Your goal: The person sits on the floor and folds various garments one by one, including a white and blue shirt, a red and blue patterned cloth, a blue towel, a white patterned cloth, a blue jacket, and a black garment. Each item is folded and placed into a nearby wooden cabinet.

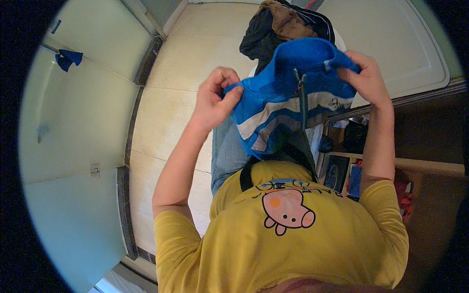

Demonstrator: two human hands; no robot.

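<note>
A blue garment (282, 99) with white and grey stripes and a short front zipper hangs spread between my two hands. My left hand (220, 97) pinches its edge on the left, thumb against fingers. On the right, my right hand (366, 78) grips the opposite edge near the collar. The collar opening faces up. Below it, the garment's lower part hangs over my lap, where jeans (227, 150) and a dark strap show. Just beyond the garment lies a pile of black and brown clothes (289, 23).
An open shelf compartment (344, 157) with assorted items is at the right, under a pale panel (388, 40). A frosted glass panel (84, 121) with a small blue cloth (69, 59) on a bar stands at the left. Light floor tiles (168, 110) lie between.
</note>
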